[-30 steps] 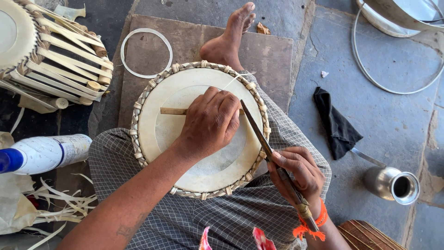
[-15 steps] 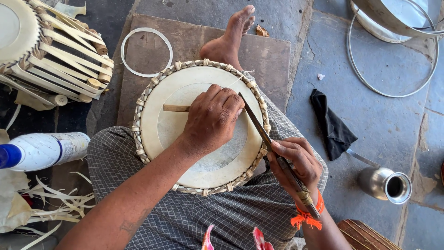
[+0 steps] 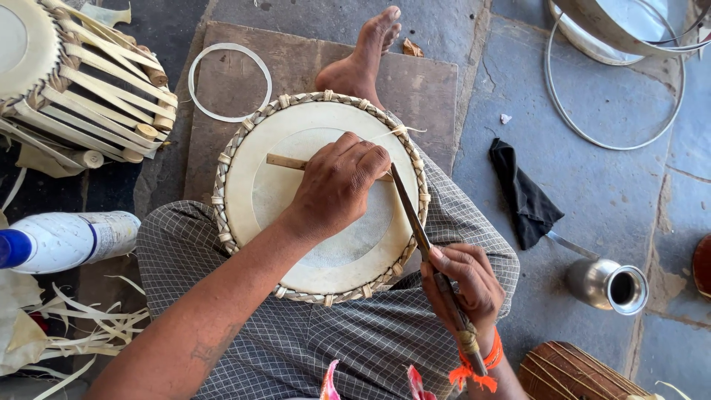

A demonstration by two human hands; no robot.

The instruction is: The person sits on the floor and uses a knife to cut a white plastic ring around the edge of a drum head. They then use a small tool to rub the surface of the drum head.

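Note:
A round drum head (image 3: 259, 185) with a pale skin and a braided rim rests on my lap. My left hand (image 3: 337, 181) lies palm down on the skin and presses a thin wooden stick (image 3: 281, 161) flat against it. My right hand (image 3: 463, 285) grips the handle of a long narrow blade tool (image 3: 411, 215). Its tip reaches the skin just beside my left fingers. An orange thread circles my right wrist. My bare foot (image 3: 363, 55) sticks out beyond the drum.
A laced drum (image 3: 74, 89) lies at the upper left, a white ring (image 3: 229, 81) beside it. A white bottle (image 3: 67, 241) and pale strips lie left. A black cloth (image 3: 526, 196), a steel cup (image 3: 607, 285), metal hoops (image 3: 615, 111) and another drum (image 3: 570, 374) are right.
The blade tool has shifted slightly along the drum skin toward my left fingers. My left hand stays pressed on the stick.

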